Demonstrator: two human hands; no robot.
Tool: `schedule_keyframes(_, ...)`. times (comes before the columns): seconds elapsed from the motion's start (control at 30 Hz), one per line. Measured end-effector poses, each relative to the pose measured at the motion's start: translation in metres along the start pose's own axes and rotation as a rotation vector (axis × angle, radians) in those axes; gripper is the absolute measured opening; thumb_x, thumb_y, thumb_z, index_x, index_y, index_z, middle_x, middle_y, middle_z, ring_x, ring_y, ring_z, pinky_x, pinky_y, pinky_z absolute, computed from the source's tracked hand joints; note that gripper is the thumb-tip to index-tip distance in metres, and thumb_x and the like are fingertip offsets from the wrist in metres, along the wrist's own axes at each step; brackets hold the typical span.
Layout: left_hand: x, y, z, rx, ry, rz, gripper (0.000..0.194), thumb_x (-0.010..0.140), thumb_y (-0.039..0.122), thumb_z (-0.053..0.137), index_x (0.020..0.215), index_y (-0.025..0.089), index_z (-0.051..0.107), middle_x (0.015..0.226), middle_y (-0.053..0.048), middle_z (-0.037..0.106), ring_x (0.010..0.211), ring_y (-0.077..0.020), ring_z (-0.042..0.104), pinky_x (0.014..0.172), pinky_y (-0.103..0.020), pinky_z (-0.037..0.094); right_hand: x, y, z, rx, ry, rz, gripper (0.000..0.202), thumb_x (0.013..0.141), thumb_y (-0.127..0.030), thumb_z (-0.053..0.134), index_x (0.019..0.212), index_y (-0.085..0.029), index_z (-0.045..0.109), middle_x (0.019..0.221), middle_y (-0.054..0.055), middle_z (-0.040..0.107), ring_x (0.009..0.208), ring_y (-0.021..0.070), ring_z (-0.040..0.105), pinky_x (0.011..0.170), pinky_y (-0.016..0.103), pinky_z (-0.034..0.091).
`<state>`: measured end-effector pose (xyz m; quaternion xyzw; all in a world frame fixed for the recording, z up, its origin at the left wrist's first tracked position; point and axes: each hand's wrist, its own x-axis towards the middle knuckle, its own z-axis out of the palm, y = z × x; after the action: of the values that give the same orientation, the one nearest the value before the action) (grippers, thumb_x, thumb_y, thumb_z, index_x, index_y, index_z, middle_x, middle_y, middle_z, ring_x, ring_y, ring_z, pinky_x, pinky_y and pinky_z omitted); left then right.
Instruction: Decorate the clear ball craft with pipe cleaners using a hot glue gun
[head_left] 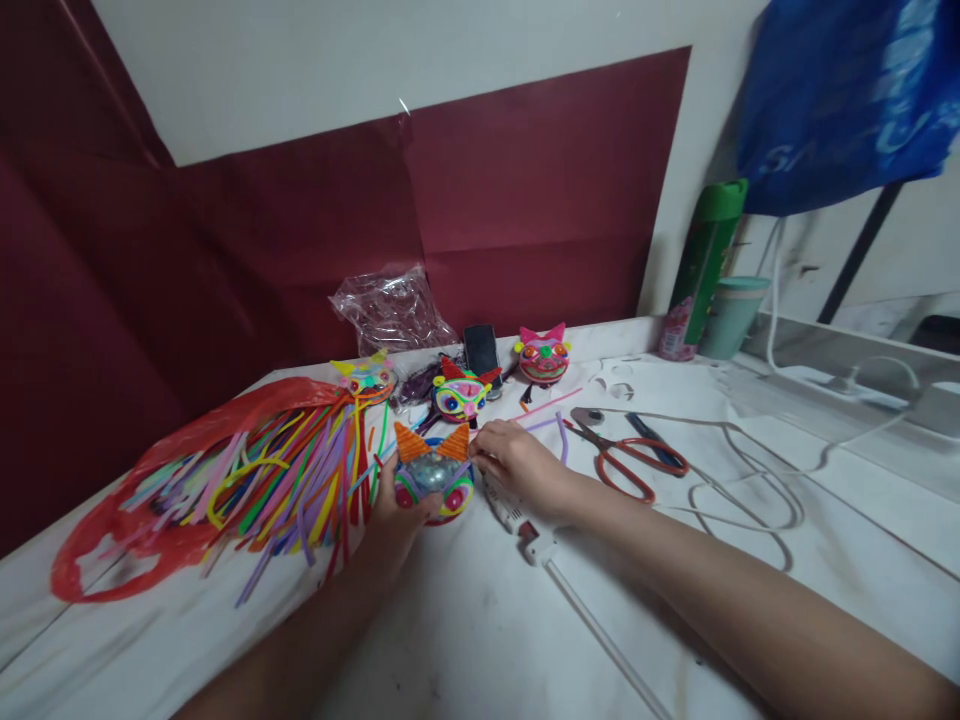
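A round craft head [431, 475] with two orange ears, a clear dome and pink-red eyes is near the middle of the table. My left hand [394, 515] grips it from the lower left, thumb across its front. At its right orange ear, my right hand [510, 460] has its fingers pinched together; whatever is between them is too small to make out. Beneath my right hand lies a white hot glue gun [506, 508], partly hidden. Behind stand a red-eared head [460, 397], a pink-eared head [544, 355] and a yellow-eared head [367, 378].
Colourful fuzzy sticks [277, 480] spill from a red plastic bag [94, 560] on the left. Scissors [626, 455], a blue cutter [654, 440] and looped cable [799, 500] lie right. Farther back are a phone [481, 350], clear plastic [394, 305], a green can [709, 250] and a cup [735, 315].
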<state>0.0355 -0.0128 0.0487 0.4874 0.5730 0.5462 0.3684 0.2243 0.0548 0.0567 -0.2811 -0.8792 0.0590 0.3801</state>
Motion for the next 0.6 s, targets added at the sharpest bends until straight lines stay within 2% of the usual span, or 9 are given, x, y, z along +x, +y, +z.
schedule_keyframes(0.23,0.003,-0.006,-0.003,-0.089,0.042,-0.038,0.069,0.056,0.025,0.072,0.123,0.021,0.051,0.105,-0.004,0.067,0.098,-0.0222,0.062,0.086,-0.032,0.048,-0.001,-0.006,0.009,0.196,-0.057,0.213,0.015,0.08,-0.003,0.056,0.075,-0.017,0.061,0.075,0.002,0.061,0.07,0.0137,0.054,0.067,0.023,0.041)
schedule_keyframes(0.4,0.004,-0.009,-0.004,-0.266,-0.081,-0.009,0.075,0.057,0.027,0.072,0.127,0.02,0.047,0.1,-0.004,0.068,0.093,-0.0214,0.064,0.082,-0.031,0.049,-0.001,-0.007,0.01,0.235,-0.068,0.233,0.014,0.08,-0.005,0.056,0.074,-0.016,0.06,0.072,0.001,0.061,0.066,0.0129,0.054,0.064,0.022,0.04)
schedule_keyframes(0.6,0.007,-0.013,-0.004,-0.24,-0.055,0.0,0.07,0.058,0.033,0.067,0.125,0.02,0.05,0.098,-0.004,0.07,0.092,-0.0227,0.066,0.08,-0.032,0.052,0.0,-0.011,0.007,0.272,-0.033,0.253,0.014,0.079,-0.005,0.056,0.072,-0.017,0.058,0.071,-0.001,0.06,0.066,0.0124,0.054,0.064,0.021,0.041)
